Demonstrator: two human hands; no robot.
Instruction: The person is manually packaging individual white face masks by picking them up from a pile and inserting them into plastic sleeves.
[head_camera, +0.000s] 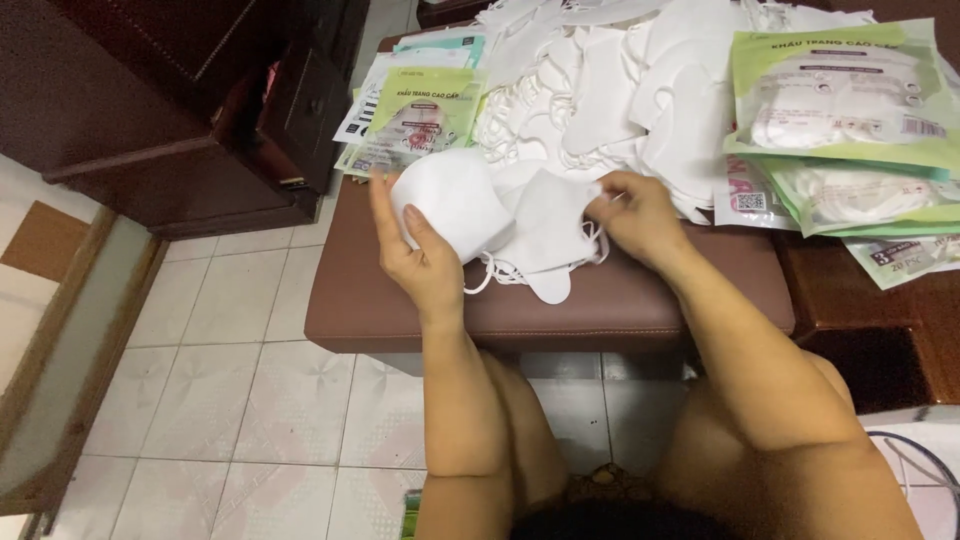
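Gripping a white face mask (447, 202) in the left hand (420, 262), fingers curled around it, above the brown bench (640, 300); pinching a second white mask (548, 232) with the right hand (640, 215). Behind, atop the bench: heaped loose masks (600, 90) and green packets (845, 95).

The mask pile (620, 70) and green packets (850, 100) run past the top edge.

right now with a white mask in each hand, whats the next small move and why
Probably bring the right hand toward the left and lay its white face mask flat against the mask the left hand holds upright. The two are already nearly touching over the brown padded stool, ear loops dangling below, so stacking them looks like the shortest move.
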